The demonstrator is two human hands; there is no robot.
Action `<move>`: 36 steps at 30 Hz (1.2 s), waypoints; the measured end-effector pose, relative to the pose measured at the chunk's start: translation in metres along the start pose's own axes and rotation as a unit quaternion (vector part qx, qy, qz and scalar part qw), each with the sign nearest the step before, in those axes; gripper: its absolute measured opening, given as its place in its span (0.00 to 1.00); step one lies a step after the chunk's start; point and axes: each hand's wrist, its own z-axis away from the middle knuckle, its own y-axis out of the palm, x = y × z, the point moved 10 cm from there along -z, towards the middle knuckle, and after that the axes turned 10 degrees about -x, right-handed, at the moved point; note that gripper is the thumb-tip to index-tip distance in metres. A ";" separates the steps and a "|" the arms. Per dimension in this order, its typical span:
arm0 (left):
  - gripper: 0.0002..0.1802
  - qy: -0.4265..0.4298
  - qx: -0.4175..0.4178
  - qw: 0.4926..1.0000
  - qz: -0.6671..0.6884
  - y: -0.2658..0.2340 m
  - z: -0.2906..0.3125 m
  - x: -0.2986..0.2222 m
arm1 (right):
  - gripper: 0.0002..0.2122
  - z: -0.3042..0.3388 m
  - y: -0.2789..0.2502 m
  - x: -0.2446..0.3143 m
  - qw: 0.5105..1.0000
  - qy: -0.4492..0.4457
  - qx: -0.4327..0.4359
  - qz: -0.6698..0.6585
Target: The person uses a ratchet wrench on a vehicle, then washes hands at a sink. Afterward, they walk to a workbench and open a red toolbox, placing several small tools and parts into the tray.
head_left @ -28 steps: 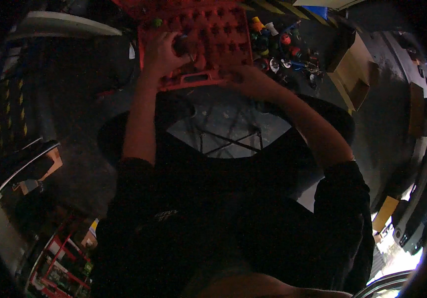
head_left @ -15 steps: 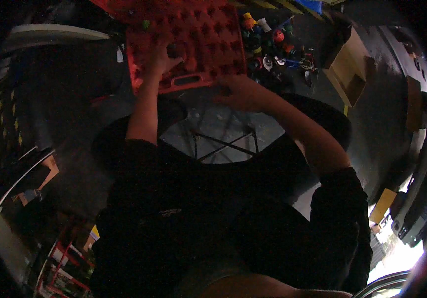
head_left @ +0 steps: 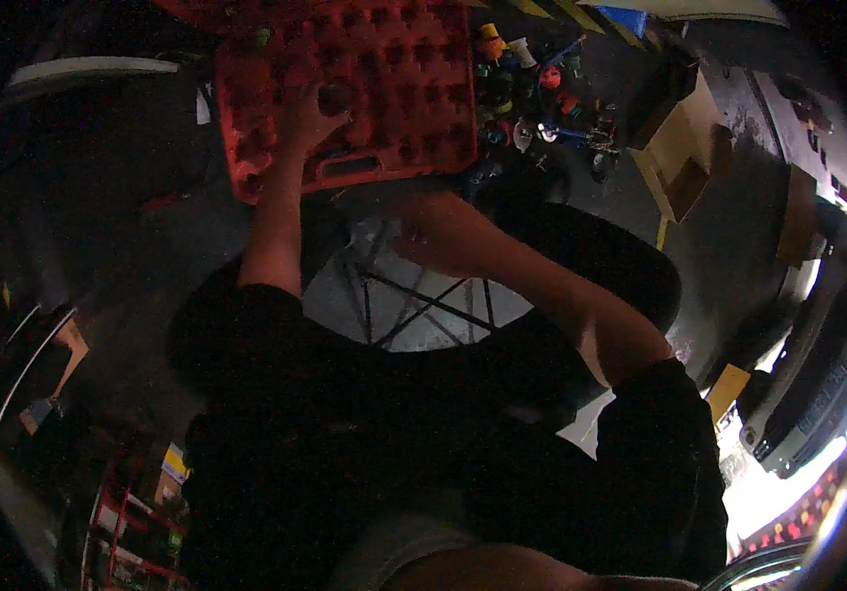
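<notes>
The left hand lay on the red moulded socket case, its grip closed around a small dark round piece, probably a socket, which sat at the fingertips over one of the case's pockets. The case spread out on every side of that grip, its long side running left to right across the view and its carry handle just below the wrist, on the side toward the body. To the right, the right hand hovered below the case's near edge, apart from it; the blur hid whether its grip was spread or curled. Beyond that hand, up and to the right, lay a scatter of small coloured parts on the floor. The left hand was plainly the nearer one to the case.
</notes>
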 end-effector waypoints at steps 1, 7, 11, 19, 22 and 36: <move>0.44 0.000 0.000 1.000 0.009 0.005 -0.002 0.004 | 0.17 -0.003 -0.001 0.002 1.000 -0.005 0.002 -0.006; 0.44 0.003 0.050 0.993 0.105 0.008 -0.021 -0.014 | 0.17 -0.017 -0.015 -0.016 0.996 0.049 0.018 0.065; 0.44 0.056 0.049 0.997 0.006 0.023 -0.044 -0.011 | 0.17 -0.025 -0.016 -0.031 0.996 0.082 0.030 0.030; 0.46 0.048 -0.024 0.998 0.013 0.065 -0.060 0.010 | 0.17 -0.034 -0.019 -0.035 0.997 0.060 0.032 0.040; 0.46 0.119 0.012 0.992 -0.039 0.063 -0.070 -0.027 | 0.16 -0.033 -0.023 -0.041 0.996 0.078 0.024 0.024; 0.36 0.157 0.008 0.984 -0.080 0.139 -0.115 0.010 | 0.17 -0.043 -0.024 -0.041 0.992 0.097 0.074 0.045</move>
